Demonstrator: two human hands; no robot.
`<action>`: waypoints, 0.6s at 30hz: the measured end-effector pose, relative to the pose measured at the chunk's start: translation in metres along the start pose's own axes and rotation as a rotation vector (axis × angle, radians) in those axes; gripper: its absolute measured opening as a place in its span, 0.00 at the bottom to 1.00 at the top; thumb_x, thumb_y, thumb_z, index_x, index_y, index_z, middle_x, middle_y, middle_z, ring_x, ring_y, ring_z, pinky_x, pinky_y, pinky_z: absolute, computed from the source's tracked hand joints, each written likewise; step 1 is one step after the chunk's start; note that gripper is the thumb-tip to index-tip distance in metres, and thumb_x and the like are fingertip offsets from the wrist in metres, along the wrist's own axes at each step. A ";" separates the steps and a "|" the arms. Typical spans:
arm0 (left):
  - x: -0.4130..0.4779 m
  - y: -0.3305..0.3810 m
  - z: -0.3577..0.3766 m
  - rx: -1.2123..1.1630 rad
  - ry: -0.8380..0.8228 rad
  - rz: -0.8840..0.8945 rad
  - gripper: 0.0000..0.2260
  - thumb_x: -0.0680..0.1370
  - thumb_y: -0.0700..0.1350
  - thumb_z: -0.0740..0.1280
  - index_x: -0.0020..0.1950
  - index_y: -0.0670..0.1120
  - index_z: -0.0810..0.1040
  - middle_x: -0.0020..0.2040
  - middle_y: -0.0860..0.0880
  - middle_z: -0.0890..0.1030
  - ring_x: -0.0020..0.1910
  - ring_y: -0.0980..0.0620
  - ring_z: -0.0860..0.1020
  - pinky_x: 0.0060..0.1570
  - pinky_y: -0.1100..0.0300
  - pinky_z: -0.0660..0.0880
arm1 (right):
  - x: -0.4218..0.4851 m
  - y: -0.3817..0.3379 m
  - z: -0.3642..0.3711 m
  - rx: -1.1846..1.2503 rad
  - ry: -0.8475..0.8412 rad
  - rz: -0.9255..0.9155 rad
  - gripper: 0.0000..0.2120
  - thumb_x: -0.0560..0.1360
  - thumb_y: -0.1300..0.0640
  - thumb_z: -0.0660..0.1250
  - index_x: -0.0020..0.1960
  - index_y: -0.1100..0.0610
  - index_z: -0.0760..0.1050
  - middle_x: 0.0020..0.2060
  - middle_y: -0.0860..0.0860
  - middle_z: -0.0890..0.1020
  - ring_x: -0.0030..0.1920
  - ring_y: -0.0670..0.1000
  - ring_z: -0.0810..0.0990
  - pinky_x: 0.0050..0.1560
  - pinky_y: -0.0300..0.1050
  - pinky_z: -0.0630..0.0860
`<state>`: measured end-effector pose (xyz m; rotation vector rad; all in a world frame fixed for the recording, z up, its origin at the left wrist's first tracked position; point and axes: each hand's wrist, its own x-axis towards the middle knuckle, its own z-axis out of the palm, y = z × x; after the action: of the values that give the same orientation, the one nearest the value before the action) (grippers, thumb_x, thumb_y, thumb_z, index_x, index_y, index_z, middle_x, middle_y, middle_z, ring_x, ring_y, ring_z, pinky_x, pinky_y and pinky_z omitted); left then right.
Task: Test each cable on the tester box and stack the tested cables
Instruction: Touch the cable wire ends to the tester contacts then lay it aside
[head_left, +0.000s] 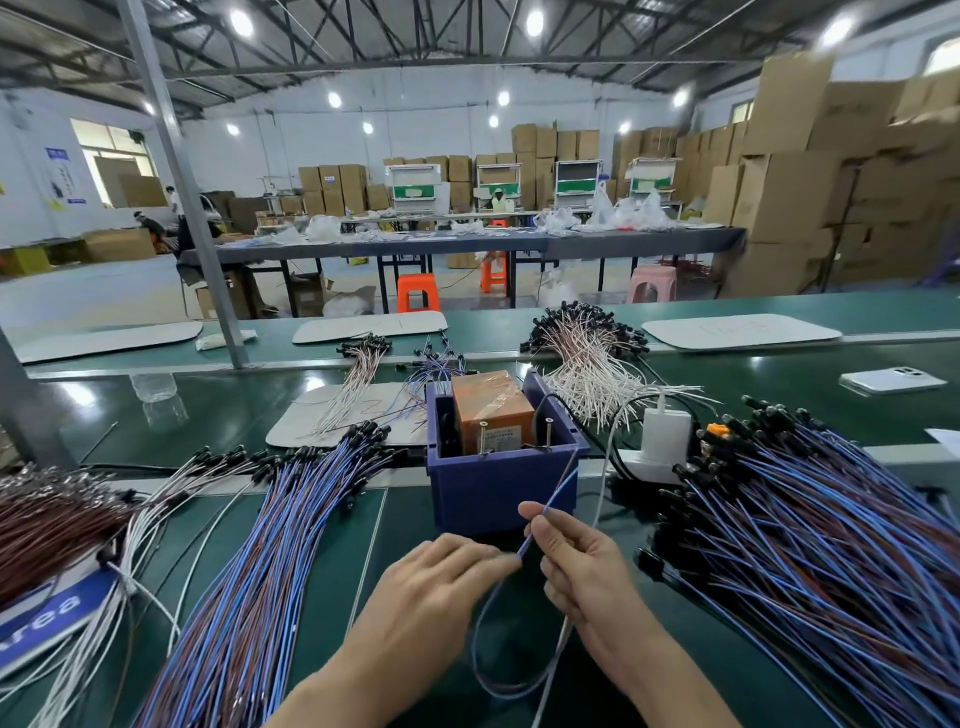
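The tester box (493, 410), an orange block with two metal pins, sits inside a blue plastic bin (501, 493) at the table's middle. A thin blue cable (557, 494) is pinched between my right hand (579, 558) and my left hand (441, 582) just in front of the bin. Its upper end slants up toward the right pin, and its lower part loops down between my wrists. A fanned stack of blue and brown cables (244, 587) lies to the left. A bigger heap of the same cables (831, 530) lies to the right.
Brown and white cable bundles (57, 514) lie at the far left. White cables with black ends (587, 353) are piled behind the bin. A white charger and power strip (662, 436) sit right of the bin, and a phone (893, 379) lies farther right. Other workbenches and cardboard boxes fill the hall.
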<state>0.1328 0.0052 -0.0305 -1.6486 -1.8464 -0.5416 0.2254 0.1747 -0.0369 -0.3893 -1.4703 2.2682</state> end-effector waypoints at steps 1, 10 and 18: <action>0.003 0.004 0.002 -0.067 0.036 -0.127 0.15 0.78 0.42 0.62 0.61 0.50 0.82 0.53 0.58 0.83 0.49 0.56 0.81 0.45 0.61 0.79 | 0.002 0.000 0.002 -0.047 0.014 -0.022 0.12 0.72 0.54 0.71 0.53 0.56 0.86 0.23 0.46 0.66 0.21 0.43 0.58 0.19 0.33 0.57; 0.019 0.027 0.040 -0.289 0.024 -0.763 0.05 0.82 0.55 0.64 0.56 0.59 0.74 0.45 0.68 0.75 0.52 0.63 0.76 0.43 0.64 0.73 | 0.005 0.003 0.010 -0.348 0.021 -0.183 0.13 0.79 0.61 0.69 0.50 0.44 0.87 0.49 0.47 0.87 0.53 0.44 0.85 0.52 0.32 0.78; 0.015 0.026 0.041 -0.418 0.156 -0.842 0.04 0.79 0.60 0.53 0.50 0.63 0.64 0.39 0.61 0.80 0.41 0.61 0.78 0.36 0.63 0.69 | 0.008 0.008 0.010 -0.314 0.088 -0.224 0.11 0.82 0.59 0.64 0.49 0.51 0.85 0.41 0.52 0.87 0.34 0.40 0.82 0.36 0.29 0.74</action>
<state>0.1515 0.0464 -0.0529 -0.9252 -2.3674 -1.4366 0.2127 0.1681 -0.0402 -0.3888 -1.7334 1.8293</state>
